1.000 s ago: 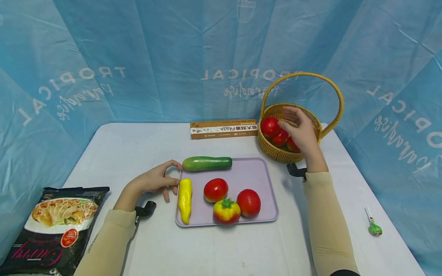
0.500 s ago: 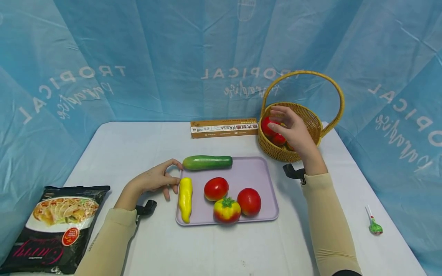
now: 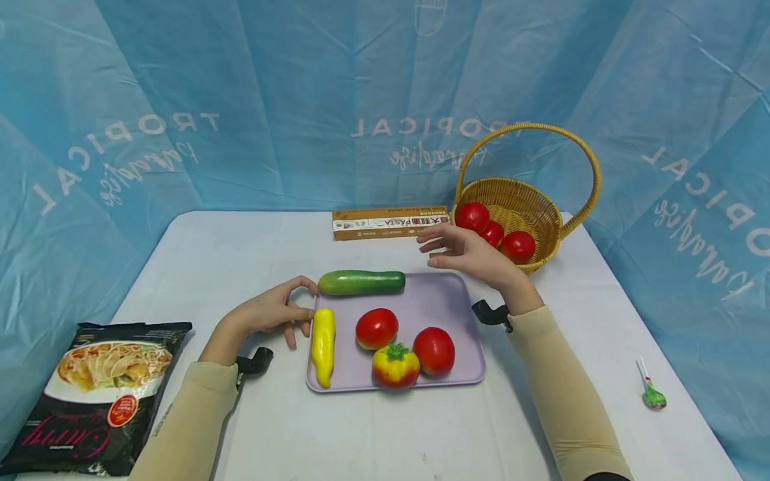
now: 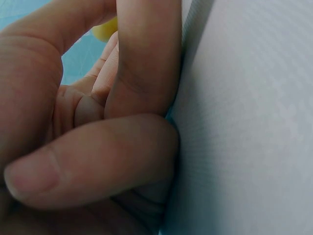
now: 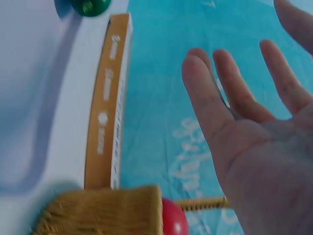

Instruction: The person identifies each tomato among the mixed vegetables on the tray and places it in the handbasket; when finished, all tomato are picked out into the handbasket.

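Note:
My left hand (image 3: 265, 312) rests at the left edge of the lilac tray (image 3: 445, 300), with fingertips by its rim. The yellow pepper (image 3: 323, 347) and green cucumber (image 3: 361, 282) lie closest to those fingers, and I cannot tell whether they touch. In the left wrist view, bent fingers (image 4: 146, 54) lie against the white cloth. My right hand (image 3: 475, 257) hovers, holding nothing, between the tray and the wicker basket (image 3: 529, 207). Several red tomatoes lie in the basket, one tomato (image 3: 519, 247) at its front. On the tray sit two more tomatoes, one a red tomato (image 3: 434, 352), and a yellow-red fruit (image 3: 395, 366) with a green top.
A pasta box (image 3: 391, 224) lies at the back, left of the basket. At the left front is a black noodle packet (image 3: 102, 394). A green lollipop (image 3: 653, 397) lies on the right. Blue curtain (image 3: 289, 87) surrounds the table.
My right hand has moved left and toward the tray, out of the basket, uncovering the tomatoes inside. The left hand and the things on the tray have stayed in place.

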The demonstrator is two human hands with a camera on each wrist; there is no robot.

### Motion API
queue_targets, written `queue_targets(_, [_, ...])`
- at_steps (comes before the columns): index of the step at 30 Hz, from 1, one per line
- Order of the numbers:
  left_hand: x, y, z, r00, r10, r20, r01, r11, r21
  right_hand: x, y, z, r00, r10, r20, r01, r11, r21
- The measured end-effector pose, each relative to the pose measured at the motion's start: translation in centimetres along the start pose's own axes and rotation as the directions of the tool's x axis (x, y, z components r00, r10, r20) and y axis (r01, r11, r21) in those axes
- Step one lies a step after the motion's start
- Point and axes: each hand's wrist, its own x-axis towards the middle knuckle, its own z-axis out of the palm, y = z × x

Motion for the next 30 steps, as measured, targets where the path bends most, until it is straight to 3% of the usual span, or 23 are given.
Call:
queue_targets(5, [-0.2,0.1,0.0,1.000,-0.002,0.003,0.002,1.000,-0.001,0.7,0.2,1.8,0.985,-0.001,0.172,0.002,1.000,-0.003])
queue_targets(12, [-0.1,0.0,0.1,1.000,-0.005,0.012,0.005,1.000,-0.001,1.7,0.0,3.8,0.929,0.010,0.370,0.009,0.999,-0.050])
queue_targets(18, [-0.1,0.1,0.0,1.000,-0.025,-0.010,0.025,1.000,0.008,3.0,-0.6,5.0,0.875,0.026,0.484,0.033,0.993,-0.114])
queue_targets(25, [-0.3,0.3,0.1,1.000,-0.019,-0.009,0.019,1.000,0.013,4.2,-0.4,6.0,0.812,0.066,0.581,0.009,0.992,-0.125])
queue_targets(30, [-0.3,0.3,0.2,1.000,-0.018,-0.007,0.019,1.000,0.010,4.7,-0.1,6.4,0.783,0.080,0.617,-0.007,0.993,-0.119])
